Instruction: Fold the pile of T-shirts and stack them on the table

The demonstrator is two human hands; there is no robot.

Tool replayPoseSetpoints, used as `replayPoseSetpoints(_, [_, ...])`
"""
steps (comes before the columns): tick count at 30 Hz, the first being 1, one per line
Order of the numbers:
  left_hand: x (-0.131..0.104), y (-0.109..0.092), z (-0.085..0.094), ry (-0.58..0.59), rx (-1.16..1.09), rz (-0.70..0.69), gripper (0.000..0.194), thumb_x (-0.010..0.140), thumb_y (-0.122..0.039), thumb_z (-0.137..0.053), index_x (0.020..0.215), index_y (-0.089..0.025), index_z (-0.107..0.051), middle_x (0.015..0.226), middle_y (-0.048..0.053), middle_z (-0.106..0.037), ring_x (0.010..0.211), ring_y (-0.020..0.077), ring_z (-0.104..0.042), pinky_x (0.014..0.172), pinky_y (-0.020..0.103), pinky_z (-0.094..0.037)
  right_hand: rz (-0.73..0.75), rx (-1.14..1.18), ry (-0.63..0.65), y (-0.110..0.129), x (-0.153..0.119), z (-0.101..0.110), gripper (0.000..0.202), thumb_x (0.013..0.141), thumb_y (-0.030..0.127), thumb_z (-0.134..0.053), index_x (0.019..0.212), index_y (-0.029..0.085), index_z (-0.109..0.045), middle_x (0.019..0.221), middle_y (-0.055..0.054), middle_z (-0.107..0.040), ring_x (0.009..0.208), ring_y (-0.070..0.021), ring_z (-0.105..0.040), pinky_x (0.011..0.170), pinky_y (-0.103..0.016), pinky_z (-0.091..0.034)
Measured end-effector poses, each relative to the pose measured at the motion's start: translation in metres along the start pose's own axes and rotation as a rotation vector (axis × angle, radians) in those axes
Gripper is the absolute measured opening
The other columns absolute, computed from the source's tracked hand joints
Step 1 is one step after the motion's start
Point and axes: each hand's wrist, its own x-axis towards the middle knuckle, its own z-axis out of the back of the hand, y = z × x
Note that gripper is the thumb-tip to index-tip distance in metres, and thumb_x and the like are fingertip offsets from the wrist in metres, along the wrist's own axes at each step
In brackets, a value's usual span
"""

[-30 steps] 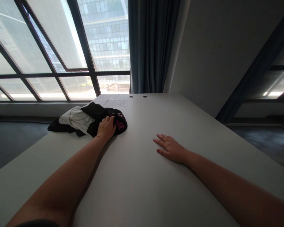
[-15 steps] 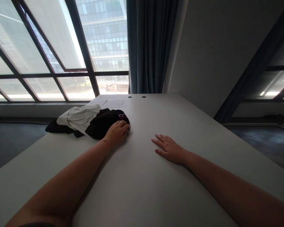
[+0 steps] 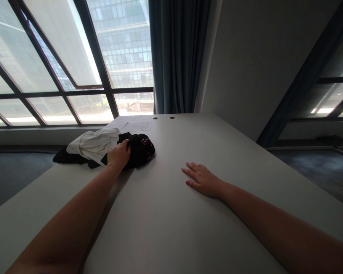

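Observation:
A black garment point(image 3: 138, 152) with a pink and white print lies bunched on the white table point(image 3: 165, 213), left of the middle. My left hand point(image 3: 119, 154) is on the garment's near left part, its fingers curled into the cloth; the fingertips are partly hidden. Against the garment's left side rests a crumpled white garment point(image 3: 94, 144), with more black cloth point(image 3: 71, 156) showing beneath it. To the right, my right hand point(image 3: 201, 179) lies flat on the tabletop, fingers spread and holding nothing.
Paper sheets point(image 3: 137, 126) lie behind the clothes. Two round holes, a left one point(image 3: 155, 118) and a right one point(image 3: 172, 117), pierce the table near its far end. Beyond stand a blue curtain point(image 3: 177, 57), a grey wall point(image 3: 246, 68) and large windows point(image 3: 125, 49).
My left hand has moved left across the black garment, from its right edge to its near left part, uncovering more of the print. My right hand stays in place on the table.

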Motion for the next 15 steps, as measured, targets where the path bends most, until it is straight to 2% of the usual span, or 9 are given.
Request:
replayPoseSetpoints(2, [-0.004, -0.011, 0.002, -0.024, -0.034, -0.084, 0.043, 0.105, -0.035, -0.041, 0.14, -0.022, -0.064, 0.116, 0.016, -0.078, 0.101, 0.034, -0.074, 0.093, 0.047, -0.051, 0.007, 0.003, -0.012, 0.0, 0.0, 0.0, 0.069, 0.102, 0.058, -0.048, 0.164, 0.025, -0.047, 0.175, -0.014, -0.029, 0.161, -0.037, -0.026, 0.129, -0.06, -0.02])
replayPoseSetpoints(4, [-0.01, -0.026, 0.003, -0.055, -0.091, -0.184, 0.04, 0.106, -0.032, -0.041, 0.135, -0.021, -0.067, 0.118, 0.014, -0.078, 0.106, 0.0332, -0.073, 0.096, 0.048, -0.05, 0.022, 0.023, -0.059, -0.002, 0.001, -0.001, 0.065, 0.102, 0.054, -0.049, 0.159, 0.023, -0.054, 0.171, -0.015, -0.037, 0.158, -0.0369, -0.034, 0.128, -0.06, -0.024])
replayPoseSetpoints(7, [-0.022, -0.05, 0.005, -0.105, -0.213, -0.33, 0.037, 0.106, -0.029, -0.043, 0.131, -0.022, -0.069, 0.123, 0.012, -0.077, 0.115, 0.031, -0.071, 0.102, 0.047, -0.048, 0.044, 0.121, -0.225, -0.008, 0.003, -0.003, 0.055, 0.103, 0.045, -0.047, 0.149, 0.02, -0.063, 0.157, -0.016, -0.057, 0.148, -0.0325, -0.049, 0.125, -0.053, -0.034])
replayPoseSetpoints(9, [-0.033, -0.067, 0.008, -0.094, -0.291, -0.455, 0.036, 0.107, -0.027, -0.043, 0.131, -0.023, -0.069, 0.127, 0.011, -0.076, 0.119, 0.0285, -0.07, 0.106, 0.047, -0.047, 0.048, 0.2, -0.351, -0.012, 0.005, -0.003, 0.051, 0.103, 0.042, -0.046, 0.144, 0.02, -0.065, 0.146, -0.016, -0.064, 0.14, -0.0301, -0.055, 0.123, -0.05, -0.039])
replayPoseSetpoints(12, [-0.049, -0.088, 0.013, -0.02, -0.348, -0.722, 0.039, 0.107, -0.026, -0.044, 0.138, -0.027, -0.068, 0.139, 0.008, -0.072, 0.131, 0.0265, -0.064, 0.117, 0.05, -0.039, 0.046, 0.263, -0.511, -0.013, 0.006, 0.0, 0.046, 0.103, 0.042, -0.045, 0.14, 0.023, -0.064, 0.138, -0.014, -0.064, 0.134, -0.0296, -0.057, 0.119, -0.05, -0.043])
replayPoseSetpoints(15, [-0.06, -0.097, 0.02, 0.02, -0.347, -0.948, 0.042, 0.107, -0.032, -0.049, 0.147, -0.033, -0.062, 0.156, 0.006, -0.059, 0.146, 0.028, -0.051, 0.126, 0.054, -0.029, 0.031, 0.276, -0.627, -0.007, 0.002, 0.006, 0.047, 0.104, 0.043, -0.043, 0.145, 0.025, -0.058, 0.138, -0.014, -0.06, 0.135, -0.0303, -0.055, 0.118, -0.05, -0.045])
